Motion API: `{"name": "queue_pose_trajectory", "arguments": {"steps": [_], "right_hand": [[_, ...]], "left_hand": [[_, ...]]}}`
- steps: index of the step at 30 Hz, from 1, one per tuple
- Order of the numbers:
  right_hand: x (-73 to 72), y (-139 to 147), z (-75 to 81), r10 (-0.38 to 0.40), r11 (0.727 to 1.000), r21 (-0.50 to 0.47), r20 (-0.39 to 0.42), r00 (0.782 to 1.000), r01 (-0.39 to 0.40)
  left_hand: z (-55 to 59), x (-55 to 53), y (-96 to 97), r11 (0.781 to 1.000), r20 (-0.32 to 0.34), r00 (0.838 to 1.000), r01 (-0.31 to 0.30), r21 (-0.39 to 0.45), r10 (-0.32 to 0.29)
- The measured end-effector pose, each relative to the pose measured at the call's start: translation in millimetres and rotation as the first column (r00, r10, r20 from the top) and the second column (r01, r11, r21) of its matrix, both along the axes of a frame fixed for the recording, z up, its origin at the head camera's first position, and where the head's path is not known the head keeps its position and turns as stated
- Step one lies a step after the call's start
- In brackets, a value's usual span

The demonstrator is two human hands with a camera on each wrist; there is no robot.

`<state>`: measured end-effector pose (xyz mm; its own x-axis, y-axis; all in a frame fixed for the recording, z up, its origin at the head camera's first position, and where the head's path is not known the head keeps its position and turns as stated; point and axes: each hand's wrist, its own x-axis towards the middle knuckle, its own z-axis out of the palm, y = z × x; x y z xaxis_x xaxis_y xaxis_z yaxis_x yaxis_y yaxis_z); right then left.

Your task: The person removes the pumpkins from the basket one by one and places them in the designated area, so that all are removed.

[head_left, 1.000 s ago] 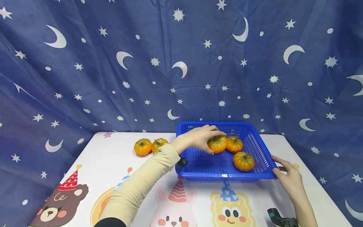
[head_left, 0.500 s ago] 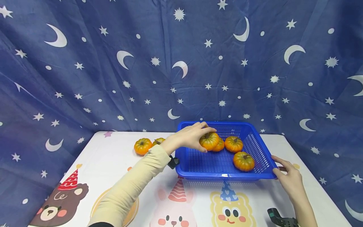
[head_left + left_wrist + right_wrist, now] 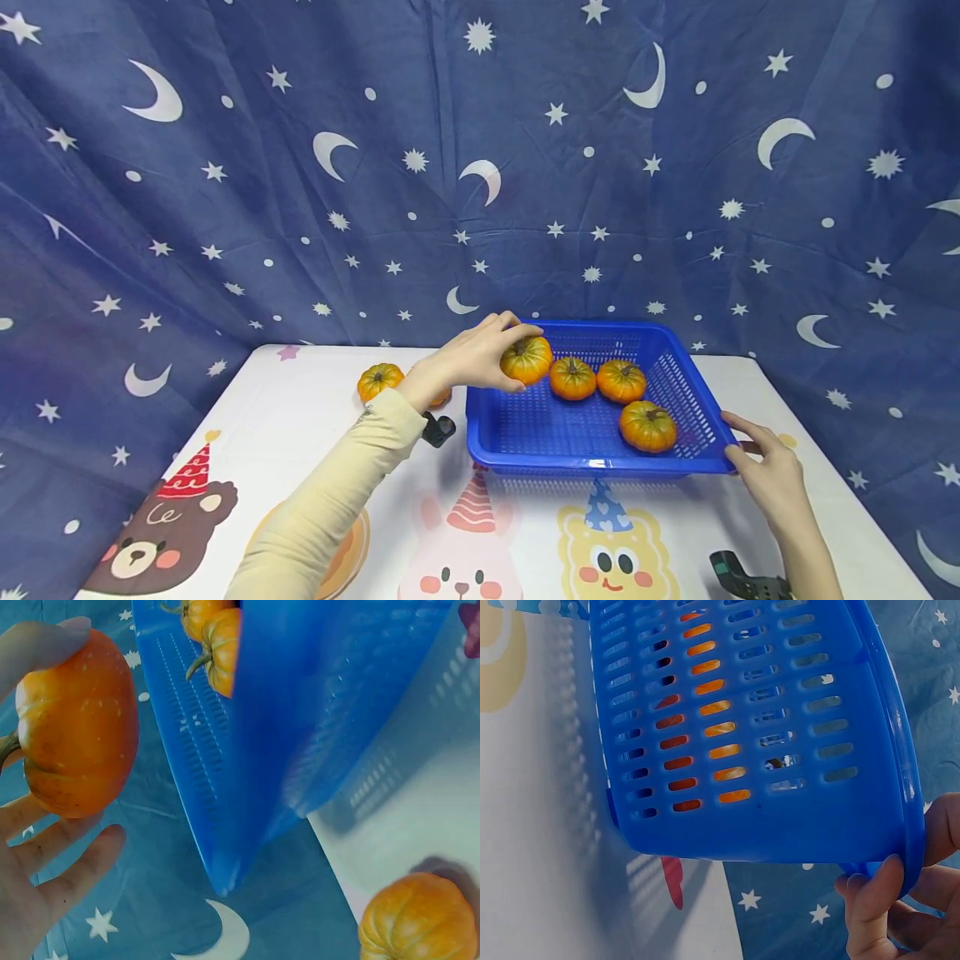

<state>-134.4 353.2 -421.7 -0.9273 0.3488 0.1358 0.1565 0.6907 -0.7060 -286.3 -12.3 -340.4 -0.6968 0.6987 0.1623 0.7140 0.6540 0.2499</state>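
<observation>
My left hand point(image 3: 480, 354) grips a small orange pumpkin point(image 3: 527, 360) above the left side of the blue basket point(image 3: 551, 468). In the left wrist view, thumb and fingers hold this pumpkin point(image 3: 82, 727) from opposite sides, clear of the basket wall. Three more pumpkins sit inside the basket: one in the middle point(image 3: 573, 379), another beside it point(image 3: 621, 382), and one nearer the front right point(image 3: 648, 427). My right hand point(image 3: 772, 467) pinches the basket's right rim near the front corner; the right wrist view shows fingers point(image 3: 877, 889) curled round that rim.
Left of the basket, a pumpkin point(image 3: 379, 381) lies on the white printed tablecloth point(image 3: 300, 433). Another pumpkin point(image 3: 441, 397) is mostly hidden behind my left wrist. A blue curtain point(image 3: 375, 167) with moons and stars hangs behind the table.
My left hand has lifted the gripped pumpkin and carried it left, away from the others in the basket, uncovering the middle one. The right hand stays on the rim.
</observation>
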Motion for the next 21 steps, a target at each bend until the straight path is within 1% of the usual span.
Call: {"name": "queue_pose_trajectory", "arguments": {"steps": [6, 9, 12, 14, 17, 19, 21], "right_hand": [[-0.1, -1, 0.5, -0.005, 1.0, 0.005, 0.003, 1.0, 0.005], [-1.3, 1, -1.6, -0.005, 1.0, 0.005, 0.002, 1.0, 0.005], [-4.8, 7, -8.6, -0.005, 1.0, -0.015, 0.0, 1.0, 0.005], [-8.8, 11, -17.0, -0.032, 0.999, -0.01, -0.005, 0.999, 0.032], [-14.0, 18, -26.1, -0.045, 0.999, -0.024, -0.013, 0.999, 0.045], [-13.9, 18, -26.0, -0.045, 0.999, -0.021, -0.015, 0.999, 0.044], [-10.9, 15, -19.7, -0.02, 0.999, -0.032, -0.013, 1.0, 0.019]], "left_hand": [[-4.6, -0.9, -16.2, 0.997, -0.007, 0.998, -0.065, 0.029, 0.065], [-7.3, -1.1, -24.4, 0.995, -0.002, 0.996, -0.091, 0.051, 0.091], [-9.6, -1.1, -32.7, 0.99, 0.012, 0.993, -0.119, 0.081, 0.119], [-11.3, -1.1, -38.5, 0.985, 0.021, 0.99, -0.141, 0.098, 0.139], [-13.6, -0.8, -47.5, 0.978, 0.029, 0.986, -0.168, 0.12, 0.166], [-15.2, -0.9, -53.5, 0.974, 0.024, 0.984, -0.181, 0.135, 0.179], [-16.4, -0.8, -59.3, 0.97, 0.017, 0.982, -0.188, 0.152, 0.187]]}}
